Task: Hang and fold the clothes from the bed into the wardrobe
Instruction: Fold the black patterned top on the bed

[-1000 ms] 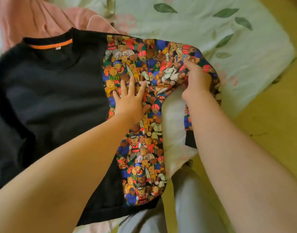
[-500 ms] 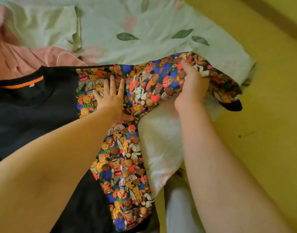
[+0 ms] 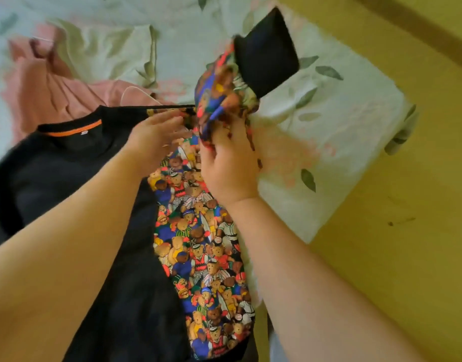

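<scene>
From my head camera, the black sweatshirt (image 3: 67, 178) lies flat on the bed, filling the lower left and centre of the frame, with an orange stripe (image 3: 75, 129) inside its collar at the middle left. A teddy-bear print panel (image 3: 198, 244) in blue, red and tan runs down its side through the lower centre. The matching printed sleeve (image 3: 219, 95) stands up off the bed at upper centre, bunched, with its black cuff (image 3: 266, 53) uppermost.

My right hand (image 3: 230, 165) is at centre frame, fingers curled round the bunched lower part of that sleeve and gripping it. My left hand (image 3: 154, 137), just left of it, has its fingers straight and spread over the shoulder seam; it is blurred, so I cannot tell whether it presses the cloth or hovers just above.

A pink garment (image 3: 47, 90) lies crumpled at upper left, touching the sweatshirt's collar edge, with a pale green cloth (image 3: 107, 50) beyond it. The leaf-print bed sheet (image 3: 329, 126) covers the upper right, and the yellow floor (image 3: 381, 257) fills the right side. My forearms hide much of the sweatshirt's lower body
</scene>
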Tool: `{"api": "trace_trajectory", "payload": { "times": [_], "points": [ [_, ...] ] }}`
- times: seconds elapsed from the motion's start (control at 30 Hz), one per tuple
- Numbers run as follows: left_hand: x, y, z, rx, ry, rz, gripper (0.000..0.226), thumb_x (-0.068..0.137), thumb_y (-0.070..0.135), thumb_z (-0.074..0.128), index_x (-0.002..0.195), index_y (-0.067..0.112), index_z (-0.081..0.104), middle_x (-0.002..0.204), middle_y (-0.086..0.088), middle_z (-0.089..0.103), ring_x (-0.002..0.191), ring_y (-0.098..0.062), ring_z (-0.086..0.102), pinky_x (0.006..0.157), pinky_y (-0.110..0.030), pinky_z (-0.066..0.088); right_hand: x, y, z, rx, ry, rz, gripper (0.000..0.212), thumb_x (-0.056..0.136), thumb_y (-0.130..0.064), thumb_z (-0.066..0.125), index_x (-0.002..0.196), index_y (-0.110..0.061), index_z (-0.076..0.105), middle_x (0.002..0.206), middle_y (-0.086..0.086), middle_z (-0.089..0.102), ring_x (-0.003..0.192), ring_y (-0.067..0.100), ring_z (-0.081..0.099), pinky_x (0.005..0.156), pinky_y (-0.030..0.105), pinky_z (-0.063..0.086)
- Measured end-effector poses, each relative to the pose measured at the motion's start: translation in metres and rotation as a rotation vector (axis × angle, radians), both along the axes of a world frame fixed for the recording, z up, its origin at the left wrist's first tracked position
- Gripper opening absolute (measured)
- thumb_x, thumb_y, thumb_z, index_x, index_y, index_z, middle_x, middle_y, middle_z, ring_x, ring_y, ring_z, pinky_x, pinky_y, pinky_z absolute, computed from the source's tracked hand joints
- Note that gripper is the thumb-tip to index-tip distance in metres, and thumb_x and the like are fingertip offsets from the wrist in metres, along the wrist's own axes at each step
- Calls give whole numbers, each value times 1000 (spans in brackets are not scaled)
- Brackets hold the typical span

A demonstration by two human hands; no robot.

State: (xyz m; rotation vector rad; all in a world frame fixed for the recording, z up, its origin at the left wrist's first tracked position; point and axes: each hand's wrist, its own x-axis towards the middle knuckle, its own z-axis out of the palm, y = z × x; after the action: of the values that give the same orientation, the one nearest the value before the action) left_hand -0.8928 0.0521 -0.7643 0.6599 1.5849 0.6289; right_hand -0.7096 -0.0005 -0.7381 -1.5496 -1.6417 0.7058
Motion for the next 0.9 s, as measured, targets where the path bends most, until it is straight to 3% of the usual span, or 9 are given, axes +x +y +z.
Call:
{"api": "trace_trajectory", "payload": {
  "times": [0.07, 0.17, 0.27, 0.4, 0.5, 0.57, 0.67, 0.83, 0.9],
  "points": [
    [-27, -18, 24, -21, -196, 329, 46, 103, 44, 48, 135, 13, 61, 102, 2, 75, 89, -15, 72, 79, -32, 54, -35, -19, -10, -85, -161, 253, 43, 91, -22, 59, 134, -21, 59, 138, 15, 48, 110, 38, 56, 75, 44, 56],
    [-75, -65, 31, -77, -245, 593, 75, 98, 72, 27, 131, 16, 64, 113, -2, 75, 105, -23, 71, 92, -40, 52, -74, -46, -26, -326, -410, 706, 68, 92, -21, 59, 153, -32, 31, 160, 11, 22, 129, 39, 44, 96, 50, 49],
    [-107, -110, 30, -173, -184, 709, 91, 83, 88, 35, 128, 15, 66, 125, -12, 70, 111, -35, 70, 100, -53, 50, -92, -69, -40, -551, -576, 969, 81, 94, -17, 54, 160, -35, 10, 167, 8, 6, 144, 39, 31, 110, 51, 36],
    [-116, -132, 30, -256, -105, 688, 90, 74, 76, 70, 134, 11, 54, 127, -12, 67, 101, -37, 73, 90, -60, 55, -92, -98, -46, -450, -488, 831, 54, 97, -17, 50, 149, -27, 41, 152, 6, 38, 140, 31, 36, 111, 46, 35],
    [-115, -146, 23, -328, 132, 493, 78, 68, 31, 94, 133, 13, 55, 119, -14, 70, 93, -31, 75, 73, -49, 62, -85, -115, -52, -463, -470, 646, 37, 96, -18, 51, 132, -25, 55, 130, 2, 51, 122, 26, 47, 97, 42, 43],
    [-119, -154, 18, -398, 335, 425, 61, 73, 9, 89, 124, 10, 57, 111, -11, 69, 89, -28, 72, 65, -41, 63, -83, -120, -56, -655, -432, 509, 39, 96, -22, 52, 136, -26, 50, 133, 5, 50, 118, 29, 51, 93, 43, 49],
    [-137, -159, 17, -370, 356, 557, 58, 85, 2, 77, 136, 12, 52, 118, -9, 63, 96, -26, 67, 74, -43, 63, -89, -121, -60, -820, -318, 333, 45, 97, -27, 54, 141, -28, 42, 136, 8, 46, 110, 30, 57, 87, 44, 54],
    [-189, -152, 29, -150, 554, 648, 33, 98, 12, 64, 127, 24, 53, 113, -5, 62, 101, -21, 63, 63, -31, 56, -113, -122, -62, -689, -355, 414, 47, 97, -26, 56, 141, -27, 40, 138, 6, 39, 105, 23, 54, 74, 34, 50],
    [-215, -156, 31, -94, 785, 570, 28, 99, 18, 60, 127, 20, 59, 109, -4, 65, 103, -22, 63, 75, -34, 55, -120, -124, -64, -631, -484, 531, 51, 97, -23, 56, 144, -26, 39, 148, 6, 31, 122, 27, 47, 81, 36, 48]
  ]
}}
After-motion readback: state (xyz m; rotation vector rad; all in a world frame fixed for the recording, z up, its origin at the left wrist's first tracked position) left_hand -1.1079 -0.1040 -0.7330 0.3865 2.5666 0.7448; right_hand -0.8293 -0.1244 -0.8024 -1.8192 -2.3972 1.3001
